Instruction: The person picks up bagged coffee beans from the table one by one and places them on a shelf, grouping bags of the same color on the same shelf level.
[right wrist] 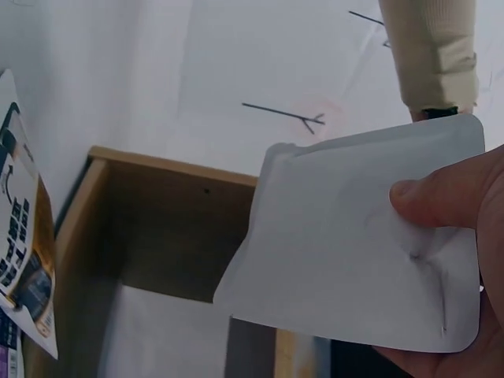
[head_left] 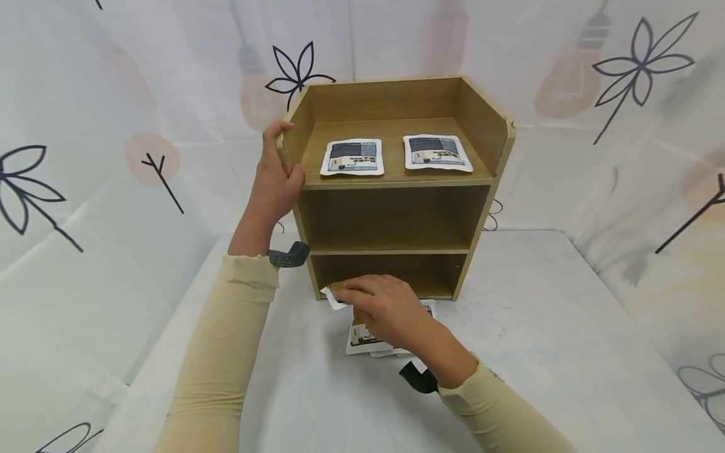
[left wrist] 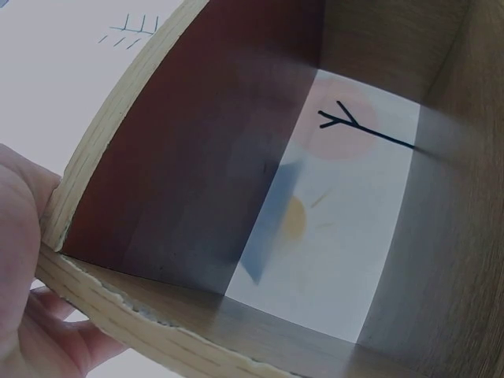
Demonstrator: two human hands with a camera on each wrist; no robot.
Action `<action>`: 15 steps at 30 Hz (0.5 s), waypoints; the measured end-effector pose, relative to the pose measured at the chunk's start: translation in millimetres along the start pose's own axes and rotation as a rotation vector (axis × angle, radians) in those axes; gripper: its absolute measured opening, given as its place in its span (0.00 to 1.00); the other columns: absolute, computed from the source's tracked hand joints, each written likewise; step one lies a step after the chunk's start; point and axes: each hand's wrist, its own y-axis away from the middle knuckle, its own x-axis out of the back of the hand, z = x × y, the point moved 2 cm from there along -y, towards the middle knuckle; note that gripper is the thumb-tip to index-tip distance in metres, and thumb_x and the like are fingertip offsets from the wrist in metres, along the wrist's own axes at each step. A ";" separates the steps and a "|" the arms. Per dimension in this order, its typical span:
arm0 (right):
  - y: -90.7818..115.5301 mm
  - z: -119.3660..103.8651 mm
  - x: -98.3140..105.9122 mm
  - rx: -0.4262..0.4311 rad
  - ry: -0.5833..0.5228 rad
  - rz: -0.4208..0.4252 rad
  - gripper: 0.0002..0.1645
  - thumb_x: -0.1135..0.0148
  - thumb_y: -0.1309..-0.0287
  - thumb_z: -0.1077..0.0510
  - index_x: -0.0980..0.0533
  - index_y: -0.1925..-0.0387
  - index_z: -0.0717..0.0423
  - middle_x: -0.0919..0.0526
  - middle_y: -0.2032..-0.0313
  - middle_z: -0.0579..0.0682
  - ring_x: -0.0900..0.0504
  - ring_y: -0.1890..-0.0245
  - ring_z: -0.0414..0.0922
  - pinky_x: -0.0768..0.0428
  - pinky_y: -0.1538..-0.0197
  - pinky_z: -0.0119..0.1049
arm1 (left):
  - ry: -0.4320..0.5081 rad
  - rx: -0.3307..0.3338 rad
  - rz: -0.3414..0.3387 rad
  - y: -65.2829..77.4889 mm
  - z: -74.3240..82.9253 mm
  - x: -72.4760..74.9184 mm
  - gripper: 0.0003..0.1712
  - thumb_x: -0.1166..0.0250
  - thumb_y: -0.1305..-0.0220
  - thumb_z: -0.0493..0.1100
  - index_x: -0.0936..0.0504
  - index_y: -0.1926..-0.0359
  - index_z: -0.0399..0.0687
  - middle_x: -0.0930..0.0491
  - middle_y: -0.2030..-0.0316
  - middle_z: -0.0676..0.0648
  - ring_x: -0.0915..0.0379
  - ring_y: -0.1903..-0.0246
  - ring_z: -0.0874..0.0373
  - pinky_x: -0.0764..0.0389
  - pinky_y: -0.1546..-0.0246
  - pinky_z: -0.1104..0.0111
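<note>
I have left hand [head_left: 276,182] gripping shelf unit [head_left: 396,184] by left edge, likely steadying it; right hand [head_left: 391,311] pinches pouch [right wrist: 354,244] near bottom-left corner; pile [head_left: 367,340] beneath, count unclear.

The shelf unit [head_left: 385,100] looks wooden, its chipped edge [left wrist: 142,311] rough; the held packet [right wrist: 339,244] is smooth and matt, the sleeve [head_left: 218,352] cloth.

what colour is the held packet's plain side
White; the packet shows it best in the right wrist view.

Two flat white pouches [head_left: 352,157] lie atop the boxy tan wooden shelf [head_left: 396,184]. Before it lie more pouches [head_left: 365,340], overlapping.
</note>
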 end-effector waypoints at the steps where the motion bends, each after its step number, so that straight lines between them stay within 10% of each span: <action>1: 0.2 0.9 1.6 0.004 0.003 0.010 0.26 0.31 0.51 0.66 0.18 0.49 0.44 0.15 0.54 0.45 0.16 0.54 0.43 0.19 0.51 0.38 | 0.000 -0.004 0.001 0.0 0.0 -0.2 0.37 0.50 0.40 0.34 0.49 0.34 0.67 0.37 0.41 0.39 0.33 0.52 0.47 0.27 0.56 0.57; 15: 3.2 12.1 26.6 -0.010 0.020 0.117 0.24 0.30 0.51 0.66 0.18 0.50 0.46 0.15 0.55 0.47 0.15 0.55 0.46 0.18 0.51 0.40 | -0.008 0.003 -0.005 0.8 1.0 0.4 0.37 0.51 0.39 0.34 0.50 0.34 0.67 0.38 0.40 0.39 0.34 0.51 0.46 0.26 0.55 0.54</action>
